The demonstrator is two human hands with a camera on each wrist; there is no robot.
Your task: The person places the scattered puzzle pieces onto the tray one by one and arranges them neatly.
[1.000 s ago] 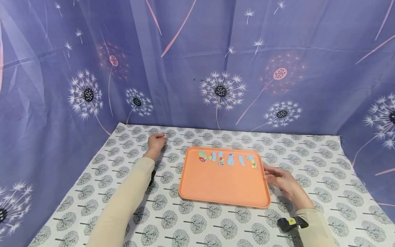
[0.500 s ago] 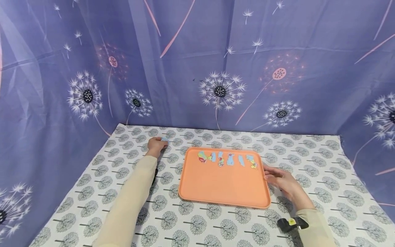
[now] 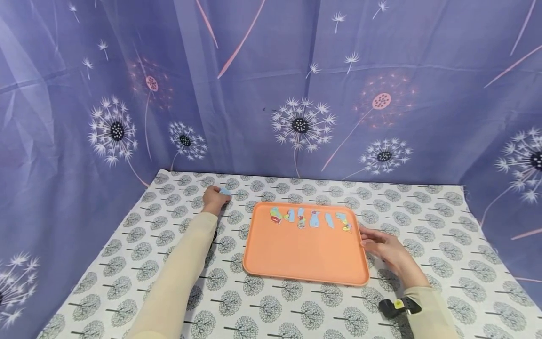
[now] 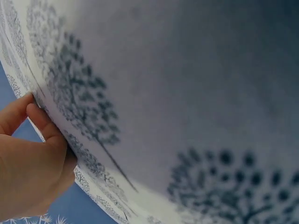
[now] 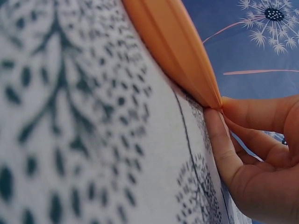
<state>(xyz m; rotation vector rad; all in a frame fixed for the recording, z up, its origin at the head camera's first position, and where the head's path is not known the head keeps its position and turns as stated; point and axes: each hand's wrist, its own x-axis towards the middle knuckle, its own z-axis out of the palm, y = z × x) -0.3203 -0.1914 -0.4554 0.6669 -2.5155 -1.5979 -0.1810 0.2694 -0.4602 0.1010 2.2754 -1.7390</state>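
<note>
In the head view, my left hand (image 3: 214, 199) is at the far left of the table, its thumb and fingers pinching a small flat light blue piece (image 3: 225, 191). The left wrist view shows thumb and fingertip close together low at the cloth; the piece is hidden there. My right hand (image 3: 387, 247) holds the right edge of an orange tray (image 3: 305, 254), thumb and fingers at its rim (image 5: 212, 100). A row of several flat, irregular pieces (image 3: 314, 219), light blue with coloured prints, lies along the tray's far side.
A white cloth (image 3: 271, 308) printed with dark trees covers the table. Behind and beside it hangs a purple-blue curtain (image 3: 250, 94) with dandelions. A black wrist strap (image 3: 400, 307) sits on my right sleeve.
My left hand has shifted slightly and its fingers have closed in; more of the light blue piece shows beside them. My right hand stays on the tray, and the pieces on it keep their places.
</note>
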